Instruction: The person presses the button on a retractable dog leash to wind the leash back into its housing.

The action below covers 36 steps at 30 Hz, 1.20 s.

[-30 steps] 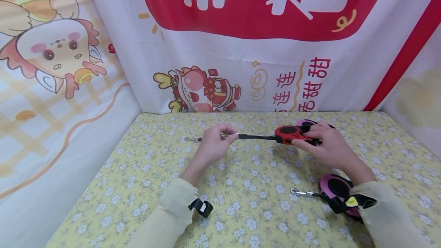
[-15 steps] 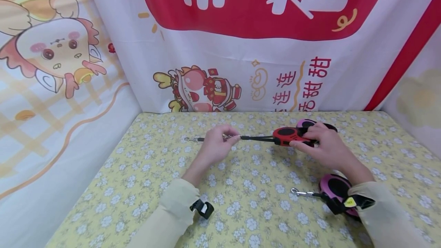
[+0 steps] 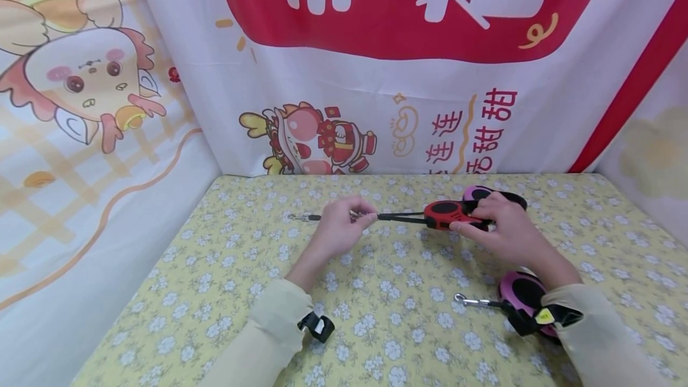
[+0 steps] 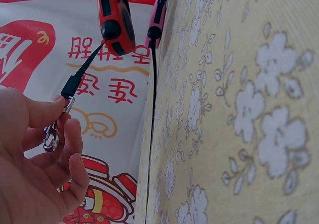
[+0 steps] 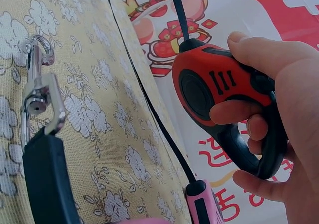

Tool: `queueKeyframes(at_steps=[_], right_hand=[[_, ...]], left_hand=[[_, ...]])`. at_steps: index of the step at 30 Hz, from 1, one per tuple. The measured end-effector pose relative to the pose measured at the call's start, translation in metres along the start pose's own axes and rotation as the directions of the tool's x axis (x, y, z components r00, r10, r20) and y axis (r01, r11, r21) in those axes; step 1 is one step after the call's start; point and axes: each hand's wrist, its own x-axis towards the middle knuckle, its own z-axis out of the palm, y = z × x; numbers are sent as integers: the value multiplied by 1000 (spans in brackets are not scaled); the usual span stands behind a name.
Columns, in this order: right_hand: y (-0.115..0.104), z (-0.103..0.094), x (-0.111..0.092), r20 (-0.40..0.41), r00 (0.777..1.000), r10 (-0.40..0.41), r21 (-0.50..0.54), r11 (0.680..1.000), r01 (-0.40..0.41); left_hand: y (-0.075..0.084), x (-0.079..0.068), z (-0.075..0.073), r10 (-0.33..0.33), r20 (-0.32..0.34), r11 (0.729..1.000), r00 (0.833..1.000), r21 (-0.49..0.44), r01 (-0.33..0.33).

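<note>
My right hand grips the black handle loop of a red retractable dog leash, held above the table. From its nozzle a short length of black strap runs to my left hand. There my thumb and a finger pinch the silver snap hook at the strap's end. Behind the red leash lies a pink retractable leash on the table, partly hidden. Its black strap stretches left along the cloth, ending in a metal hook beyond my left hand.
A second pink leash lies near my right forearm, partly covered by the wrist strap, its silver hook pointing left. A yellow floral cloth covers the table. Printed fabric hangs along the back and left side.
The red leash and my right hand have shifted slightly left and toward me. My left hand has moved a little right with the hook. The pink leashes stay in place.
</note>
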Motion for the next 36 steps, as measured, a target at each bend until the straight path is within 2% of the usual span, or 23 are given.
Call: queueKeyframes(at_steps=[5, 13, 23, 36], right_hand=[[-1, 0, -1, -9, 1000, -12, 1, 1000, 12], [-5, 1, 0, -26, 999, -35, 7, 999, 35], [-8, 2, 1, -58, 994, -95, 14, 995, 96], [-13, 4, 2, -50, 993, -103, 37, 994, 105]], left_hand=[[2, -3, 2, -26, 24, 999, 999, -33, 27], [3, -3, 3, 0, 7, 1000, 1000, -15, 0], [5, -4, 4, -23, 17, 997, 1000, -72, 25], [7, -4, 8, 13, 35, 999, 999, -36, -12]])
